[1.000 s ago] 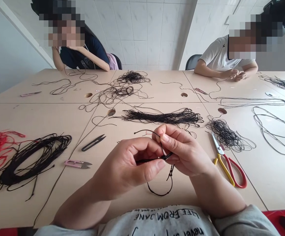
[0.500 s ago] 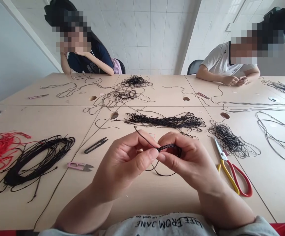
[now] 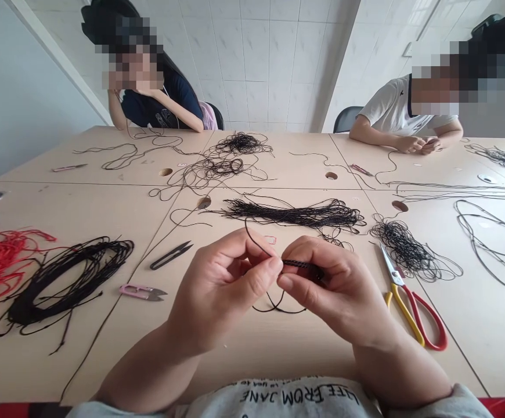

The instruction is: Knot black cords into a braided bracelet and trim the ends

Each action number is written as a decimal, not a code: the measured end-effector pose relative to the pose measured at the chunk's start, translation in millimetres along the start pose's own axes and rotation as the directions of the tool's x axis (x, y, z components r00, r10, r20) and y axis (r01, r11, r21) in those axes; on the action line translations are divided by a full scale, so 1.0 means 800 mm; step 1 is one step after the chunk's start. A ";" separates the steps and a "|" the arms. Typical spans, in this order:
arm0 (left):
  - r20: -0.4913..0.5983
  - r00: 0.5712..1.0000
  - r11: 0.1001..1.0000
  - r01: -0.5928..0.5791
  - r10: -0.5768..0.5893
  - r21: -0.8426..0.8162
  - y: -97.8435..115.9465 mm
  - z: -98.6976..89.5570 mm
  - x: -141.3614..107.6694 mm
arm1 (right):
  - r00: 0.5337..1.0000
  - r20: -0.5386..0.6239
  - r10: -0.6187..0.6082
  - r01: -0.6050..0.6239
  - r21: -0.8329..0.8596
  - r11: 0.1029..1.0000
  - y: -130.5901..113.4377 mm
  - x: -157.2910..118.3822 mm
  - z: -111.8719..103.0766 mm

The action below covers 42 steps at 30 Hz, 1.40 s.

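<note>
White-tiled walls (image 3: 270, 69) rose behind a long pale laminate table (image 3: 296, 174), and you sat with 12 o'clock straight ahead across it. Your left hand (image 3: 217, 284) was curled nearly closed, its thumb and fingertips pinching one end of a short braided black cord (image 3: 300, 264). Your right hand (image 3: 335, 290) was just as nearly closed, pinching the other end, and the two hands almost touched. The braid was held above the table at the centre of your view. A thin loose strand (image 3: 255, 238) rose from it toward 11 o'clock, and a slack loop (image 3: 278, 310) hung below. Judging by this, only a short stretch was braided, and those bare lengths were unworked.

A bundle of black cord (image 3: 291, 215) lay at 12 o'clock and a black tangle (image 3: 403, 247) at 2 o'clock. At 9 o'clock lay a black coil (image 3: 65, 284) and a red cord heap (image 3: 0, 261). Black thread snips (image 3: 170, 255) and pink snips (image 3: 141, 292) lay at 10 o'clock and 9 o'clock, and red-and-yellow scissors (image 3: 413, 325) at 4 o'clock. A co-worker (image 3: 161, 104) sat at 11 o'clock, and another co-worker's hands (image 3: 418, 145) were clasped at 1 o'clock.
</note>
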<state>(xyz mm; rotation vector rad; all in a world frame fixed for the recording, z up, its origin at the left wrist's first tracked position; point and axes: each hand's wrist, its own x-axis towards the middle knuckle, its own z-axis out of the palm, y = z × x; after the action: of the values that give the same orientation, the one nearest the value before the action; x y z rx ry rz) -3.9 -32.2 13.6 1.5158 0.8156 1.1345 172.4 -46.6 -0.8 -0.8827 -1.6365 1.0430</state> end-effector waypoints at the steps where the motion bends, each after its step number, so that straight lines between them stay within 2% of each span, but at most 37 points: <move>1: -0.014 1.000 1.000 -0.014 0.015 0.019 0.000 0.000 0.001 | 1.000 0.001 -0.008 0.008 -0.013 1.000 0.000 0.000 -0.001; 5: -0.001 1.000 0.999 -0.004 0.004 0.051 -0.001 -0.003 0.003 | 1.000 0.025 0.005 -0.005 0.001 1.000 -0.001 0.003 -0.007; 8: 0.061 0.996 0.998 0.061 -0.061 0.002 -0.005 -0.008 0.001 | 1.000 0.011 -0.008 0.008 0.051 0.999 0.000 0.004 -0.010; 12: 0.095 0.982 0.985 0.165 -0.161 -0.043 -0.008 -0.013 -0.005 | 0.999 0.015 0.036 -0.037 0.097 0.995 0.001 0.004 -0.009; 20: 0.097 0.982 0.983 0.168 -0.161 -0.070 -0.002 -0.011 -0.006 | 0.995 0.048 0.085 -0.091 0.152 0.984 0.002 0.005 -0.009; 25: 0.131 0.982 0.975 0.156 -0.136 -0.158 0.000 -0.009 -0.001 | 1.000 0.020 0.016 -0.018 0.129 0.992 0.009 0.001 -0.007; 29: 0.155 0.965 0.942 0.242 -0.210 -0.232 -0.002 -0.012 0.005 | 0.998 -0.009 -0.064 0.064 -0.008 0.998 0.009 0.000 -0.007; 31: 0.172 0.947 0.899 0.312 -0.270 -0.307 -0.003 -0.013 0.008 | 0.979 -0.045 -0.201 0.194 -0.135 0.972 0.010 0.001 -0.008; 32: 0.180 0.938 0.872 0.343 -0.297 -0.349 -0.003 -0.014 0.009 | 0.953 -0.055 -0.298 0.281 -0.210 0.937 0.011 0.001 -0.008; 34: 0.198 0.923 0.824 0.385 -0.331 -0.416 -0.004 -0.014 0.012 | 0.874 -0.033 -0.484 0.441 -0.362 0.821 0.012 0.002 -0.009; 36: 0.221 0.915 0.802 0.402 -0.337 -0.442 -0.004 -0.012 0.013 | 0.799 0.012 -0.602 0.536 -0.468 0.702 0.013 0.003 -0.009; 37: 0.230 0.915 0.801 0.402 -0.331 -0.444 -0.004 -0.012 0.014 | 0.773 0.030 -0.634 0.561 -0.501 0.659 0.013 0.003 -0.009; 39: 0.237 0.914 0.808 0.404 -0.330 -0.430 -0.004 -0.011 0.014 | 0.753 0.052 -0.656 0.577 -0.533 0.619 0.014 0.003 -0.010; 42: 0.234 0.913 0.823 0.404 -0.335 -0.399 -0.006 -0.011 0.012 | 0.774 0.045 -0.631 0.563 -0.504 0.655 0.015 0.001 -0.010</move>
<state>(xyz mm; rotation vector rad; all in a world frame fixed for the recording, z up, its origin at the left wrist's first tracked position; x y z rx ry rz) -9.0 -19.0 11.6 0.9947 0.6544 0.8245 181.1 -39.9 -10.3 -0.6180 -1.9185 0.0825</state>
